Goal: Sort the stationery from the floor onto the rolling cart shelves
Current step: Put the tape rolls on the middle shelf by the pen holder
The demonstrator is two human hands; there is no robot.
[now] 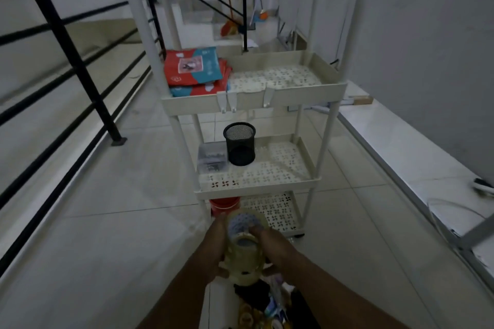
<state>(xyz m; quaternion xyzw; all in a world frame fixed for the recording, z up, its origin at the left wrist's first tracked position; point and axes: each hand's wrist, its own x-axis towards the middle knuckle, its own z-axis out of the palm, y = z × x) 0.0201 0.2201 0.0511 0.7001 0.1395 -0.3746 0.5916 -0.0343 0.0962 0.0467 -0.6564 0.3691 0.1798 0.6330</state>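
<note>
A stack of clear tape rolls (244,246) is held low in front of the cart, my left hand (216,243) gripping its left side and my right hand (275,246) its right side. The cream rolling cart (307,93) stands just beyond. Its top shelf carries red-and-blue notebooks (196,71) on the left. The middle shelf holds a black mesh pen cup (239,144) and a clear box of small clips (212,159). A red container (223,204) sits on the bottom shelf. More stationery (267,304) lies on the floor under my hands.
A black stair railing (66,43) runs along the left. A white bench or ledge (401,152) lines the right wall. Brooms and a mop (254,8) lean at the far end of the corridor. Pale tiled floor surrounds the cart.
</note>
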